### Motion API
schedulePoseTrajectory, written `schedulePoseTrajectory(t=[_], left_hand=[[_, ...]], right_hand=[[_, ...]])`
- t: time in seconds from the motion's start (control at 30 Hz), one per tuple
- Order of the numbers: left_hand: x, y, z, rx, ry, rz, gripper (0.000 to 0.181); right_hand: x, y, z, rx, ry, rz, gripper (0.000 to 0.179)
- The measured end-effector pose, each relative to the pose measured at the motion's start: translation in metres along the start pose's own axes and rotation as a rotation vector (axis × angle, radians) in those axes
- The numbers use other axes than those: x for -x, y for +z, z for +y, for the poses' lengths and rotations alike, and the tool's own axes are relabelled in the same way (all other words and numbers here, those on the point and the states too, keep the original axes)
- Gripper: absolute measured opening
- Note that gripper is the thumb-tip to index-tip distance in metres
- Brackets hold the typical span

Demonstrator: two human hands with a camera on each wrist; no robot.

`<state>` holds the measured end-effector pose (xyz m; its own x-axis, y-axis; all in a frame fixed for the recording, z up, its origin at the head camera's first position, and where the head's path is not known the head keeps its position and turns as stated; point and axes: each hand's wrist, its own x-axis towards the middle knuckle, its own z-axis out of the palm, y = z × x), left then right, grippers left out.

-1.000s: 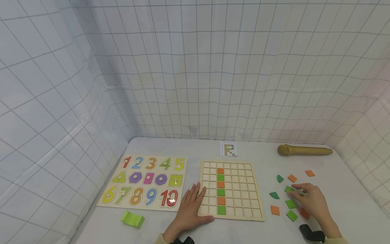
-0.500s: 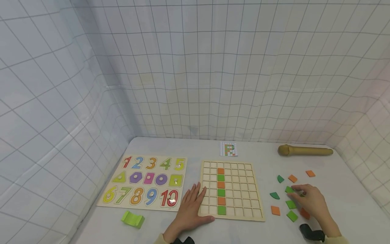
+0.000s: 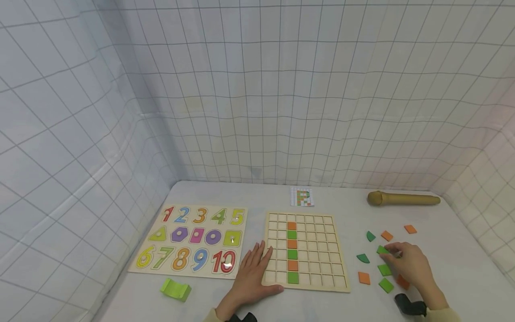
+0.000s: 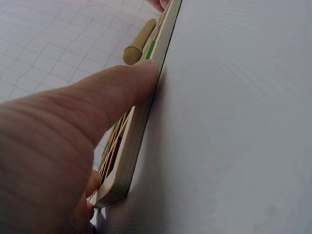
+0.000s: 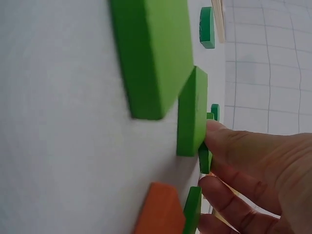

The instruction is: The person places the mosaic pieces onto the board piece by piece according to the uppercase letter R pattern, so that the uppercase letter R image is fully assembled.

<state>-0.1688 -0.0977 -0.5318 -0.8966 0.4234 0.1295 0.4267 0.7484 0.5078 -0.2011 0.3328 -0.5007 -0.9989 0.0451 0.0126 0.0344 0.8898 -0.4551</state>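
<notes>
From my end, the left hand (image 3: 251, 277) lies open and flat, fingers spread across the left side of a pale wooden board (image 3: 320, 258). In its wrist view, I can see the thumb resting on the board's smooth, squared edge, where a rounded corner shows. Thin raised strips divide the board's face into shallow square cells, and one column of tiles (image 3: 293, 254) sits there, orange and green by turns.

Well to the board's right, the right hand (image 3: 408, 264) pinches a flat green tile (image 3: 381, 249) between thumb and forefinger, the tile down near the table (image 3: 318, 308). Its wrist view shows me loose green squares (image 5: 192, 114) just beside the thumb, thick with crisp edges and a matte finish. Orange squares (image 3: 364, 278) and dark green quarter-rounds (image 3: 363, 258) lie scattered around them.

Further off I have a tan, stick-like rod (image 3: 403, 199) with a rounded knob, and a small card (image 3: 301, 197) printed with a coloured letter on a grid. At left is a flat number puzzle (image 3: 227, 226) with knobbed pieces; near its front edge sits a bright green block (image 3: 175, 290) with a scooped top. Creased white cloth (image 3: 281, 112) with dark grid lines hangs behind everything.
</notes>
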Motion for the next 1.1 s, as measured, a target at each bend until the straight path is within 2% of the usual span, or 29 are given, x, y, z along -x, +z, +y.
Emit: schedulePoseTrajectory(t=[0.13,0.37,0.6,0.73,0.87,0.97,1.1], left_hand=[[0.0,0.0,0.0,0.0,0.001,0.002,0.096],[0.0,0.002,-0.002,-0.007,0.003,-0.002,0.097],[0.0,0.005,-0.004,-0.016,0.015,0.004,0.097],[0.0,0.008,-0.007,-0.038,0.031,0.016,0.098],[0.0,0.009,-0.008,-0.029,0.034,0.028,0.098],[0.0,0.008,-0.008,-0.02,0.028,0.028,0.098],[-0.001,0.007,-0.007,-0.02,0.034,0.03,0.098]], right_hand=[[-0.002,-0.002,-0.003,-0.014,-0.006,-0.006,0.033],[0.001,-0.001,-0.011,-0.055,0.032,-0.025,0.024],[0.002,0.002,-0.014,-0.04,0.023,0.023,0.022],[0.0,0.008,-0.021,-0.048,-0.048,0.088,0.023],[-0.008,0.016,-0.041,-0.132,-0.156,0.151,0.021],[-0.019,0.024,-0.06,-0.198,-0.228,0.162,0.021],[-0.034,0.036,-0.089,-0.244,-0.289,0.134,0.02]])
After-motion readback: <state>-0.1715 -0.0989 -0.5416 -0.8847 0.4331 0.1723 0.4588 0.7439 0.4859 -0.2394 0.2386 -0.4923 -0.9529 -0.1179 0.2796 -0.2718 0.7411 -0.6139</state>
